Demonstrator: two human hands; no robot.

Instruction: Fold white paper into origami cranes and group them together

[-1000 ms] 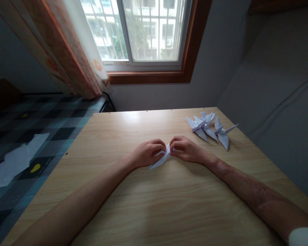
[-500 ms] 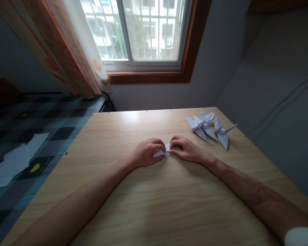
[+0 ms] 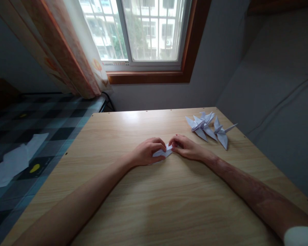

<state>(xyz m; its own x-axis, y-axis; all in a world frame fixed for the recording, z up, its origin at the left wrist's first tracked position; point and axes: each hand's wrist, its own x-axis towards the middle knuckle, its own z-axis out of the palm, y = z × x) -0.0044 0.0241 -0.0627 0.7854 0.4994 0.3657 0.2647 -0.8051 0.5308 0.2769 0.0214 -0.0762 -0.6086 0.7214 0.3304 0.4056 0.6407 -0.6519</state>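
A small piece of folded white paper point(image 3: 162, 153) lies on the wooden table between my two hands. My left hand point(image 3: 149, 151) grips its left part, thumb at the near side and fingers curled over the far side. At the paper's right end, the bent fingers and thumb of my right hand point(image 3: 186, 147) pinch the edge. Part of the paper is hidden under the fingers, so its full folded shape does not show.
Several white origami cranes point(image 3: 201, 125) are bunched at the table's far right, with another crane point(image 3: 221, 132) beside them. Left of the table point(image 3: 133, 205), white paper sheets point(image 3: 14, 164) lie on a checkered bed point(image 3: 74, 106). A window point(image 3: 154, 30) is behind.
My right hand's fingers and thumb have shifted slightly at the paper's right end, showing more of its near edge. My left hand stays almost in place.
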